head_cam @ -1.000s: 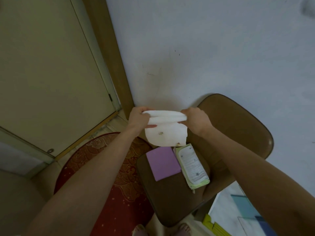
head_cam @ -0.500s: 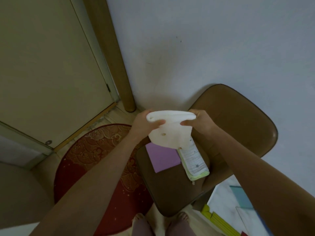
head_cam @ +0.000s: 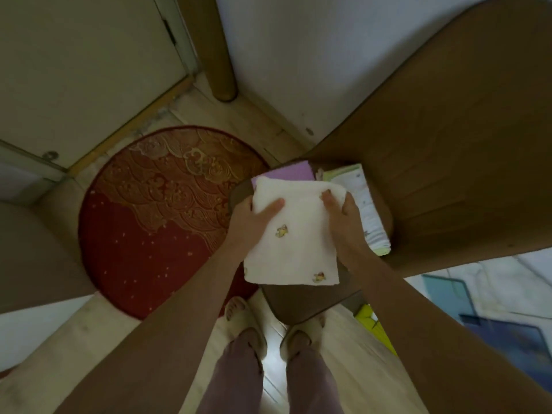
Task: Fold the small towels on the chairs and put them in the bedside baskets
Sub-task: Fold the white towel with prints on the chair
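Observation:
A folded white towel (head_cam: 294, 243) with small yellow prints hangs over the brown chair's seat (head_cam: 307, 300). My left hand (head_cam: 251, 218) grips its upper left edge, thumb on top. My right hand (head_cam: 343, 216) grips the upper right edge, fingers curled over the fold. Behind the white towel, on the seat, lie a folded purple towel (head_cam: 291, 171) and a folded white-and-green towel (head_cam: 369, 216), both partly hidden. No basket is in view.
The chair's backrest (head_cam: 463, 144) rises at the right against the white wall (head_cam: 313, 55). A round red patterned rug (head_cam: 161, 216) lies on the floor at the left, before a door (head_cam: 83, 70). My feet (head_cam: 268, 330) stand just in front of the seat.
The white towel has come down from chest height to just above the seat, and my head has tilted down toward the chair. Both hands keep their grip on its top edge.

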`<state>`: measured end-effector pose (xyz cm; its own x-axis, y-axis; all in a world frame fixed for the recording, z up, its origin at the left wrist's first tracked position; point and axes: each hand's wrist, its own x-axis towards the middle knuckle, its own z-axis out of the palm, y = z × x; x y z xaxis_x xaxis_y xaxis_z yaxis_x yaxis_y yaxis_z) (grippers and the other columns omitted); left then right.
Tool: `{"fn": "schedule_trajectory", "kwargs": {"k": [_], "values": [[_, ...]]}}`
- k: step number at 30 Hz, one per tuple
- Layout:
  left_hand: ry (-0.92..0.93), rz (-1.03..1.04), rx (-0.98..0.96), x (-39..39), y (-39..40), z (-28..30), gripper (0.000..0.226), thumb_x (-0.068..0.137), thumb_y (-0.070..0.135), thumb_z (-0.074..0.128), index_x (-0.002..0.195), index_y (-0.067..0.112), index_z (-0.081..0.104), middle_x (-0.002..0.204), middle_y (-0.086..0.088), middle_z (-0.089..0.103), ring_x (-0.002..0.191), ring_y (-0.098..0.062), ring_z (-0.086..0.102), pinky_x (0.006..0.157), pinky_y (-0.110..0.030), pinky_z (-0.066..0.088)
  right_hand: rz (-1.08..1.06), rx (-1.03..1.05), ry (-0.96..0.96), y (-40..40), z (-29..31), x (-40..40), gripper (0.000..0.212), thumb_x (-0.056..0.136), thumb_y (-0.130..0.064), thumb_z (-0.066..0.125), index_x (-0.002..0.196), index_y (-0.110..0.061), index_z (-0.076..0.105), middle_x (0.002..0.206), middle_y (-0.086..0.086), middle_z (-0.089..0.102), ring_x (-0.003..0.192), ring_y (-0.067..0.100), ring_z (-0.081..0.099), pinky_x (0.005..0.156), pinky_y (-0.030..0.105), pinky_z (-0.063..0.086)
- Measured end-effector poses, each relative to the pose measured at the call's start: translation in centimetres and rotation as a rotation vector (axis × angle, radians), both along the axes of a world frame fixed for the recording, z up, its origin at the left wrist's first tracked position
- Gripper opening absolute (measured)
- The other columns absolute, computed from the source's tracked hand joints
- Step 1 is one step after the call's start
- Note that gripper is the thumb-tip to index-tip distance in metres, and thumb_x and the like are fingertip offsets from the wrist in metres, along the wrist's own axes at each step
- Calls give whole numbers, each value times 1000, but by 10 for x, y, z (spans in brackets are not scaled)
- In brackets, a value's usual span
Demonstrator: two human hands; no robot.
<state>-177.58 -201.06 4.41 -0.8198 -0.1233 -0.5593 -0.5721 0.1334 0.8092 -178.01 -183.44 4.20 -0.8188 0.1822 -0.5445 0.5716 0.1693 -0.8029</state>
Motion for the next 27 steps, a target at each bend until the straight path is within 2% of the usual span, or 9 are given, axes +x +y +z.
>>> {"fn": "schedule_trajectory", "kwargs": {"k": [2, 5, 10, 14, 17, 20, 23, 25, 27], "values": [[22, 46, -17, 0, 4, -27, 43, 85, 41, 70, 118, 15, 62, 101, -3, 71, 88, -20, 70, 74, -34, 59, -13, -24, -31, 6, -32, 4, 70, 79, -77, 51, 136, -35, 46, 126, -7, 62, 114, 18, 60, 99, 49, 48], [74, 90, -24, -6, 8, -56, 38, 87, 33, 70, 117, 12, 61, 102, -4, 71, 88, -19, 70, 73, -33, 59, -5, -177, -141, 6, -59, 12, 49, 87, -52, 64, 130, -30, 56, 115, -7, 70, 104, 16, 67, 96, 47, 52], [103, 40, -100, -14, 3, -85, 31, 90, 33, 66, 98, 4, 66, 86, -6, 70, 73, -13, 66, 63, -25, 52, 115, -184, -152, 12, -90, 16, 44, 93, -38, 61, 133, -22, 52, 118, -2, 69, 105, 17, 67, 94, 47, 53], [84, 144, -123, -16, 1, -103, 44, 98, 40, 51, 66, 10, 48, 58, 2, 48, 47, -1, 45, 47, -16, 35, 259, 36, -64, 23, -105, -1, 57, 85, -62, 56, 135, -36, 45, 120, -9, 65, 108, 15, 64, 95, 49, 52], [92, 104, -155, -18, 8, -114, 39, 97, 38, 54, 76, 5, 56, 69, -3, 55, 56, -6, 50, 53, -20, 39, 285, 99, -38, 30, -111, -9, 50, 90, -56, 54, 133, -31, 43, 122, -6, 62, 110, 16, 62, 97, 49, 50], [44, 30, -228, -25, 15, -119, 30, 95, 35, 58, 112, 10, 59, 103, 4, 58, 90, -8, 56, 74, -21, 39, 271, 200, 93, 32, -102, -16, 38, 97, -41, 52, 127, -20, 41, 114, -4, 59, 101, 12, 59, 88, 36, 51], [-79, 116, 37, -36, 20, -100, 41, 98, 43, 49, 132, 22, 50, 131, 7, 50, 115, -10, 50, 89, -24, 41, 330, 428, 267, 30, -85, -21, 32, 98, -33, 52, 124, -17, 42, 101, -5, 53, 88, 10, 57, 74, 26, 49], [-179, 151, 325, -41, 28, -83, 43, 96, 53, 43, 131, 28, 50, 134, 3, 55, 118, -15, 53, 99, -34, 42, 343, 477, 358, 23, -75, -21, 35, 98, -29, 52, 128, -13, 45, 102, -3, 54, 90, 14, 57, 77, 34, 52], [-196, 143, 469, -45, 37, -71, 51, 93, 58, 44, 132, 26, 52, 128, 0, 60, 112, -18, 58, 93, -37, 47, 409, 414, 397, 10, -65, -18, 38, 96, -28, 52, 131, -11, 48, 107, 2, 60, 94, 18, 60, 82, 39, 53]]}}
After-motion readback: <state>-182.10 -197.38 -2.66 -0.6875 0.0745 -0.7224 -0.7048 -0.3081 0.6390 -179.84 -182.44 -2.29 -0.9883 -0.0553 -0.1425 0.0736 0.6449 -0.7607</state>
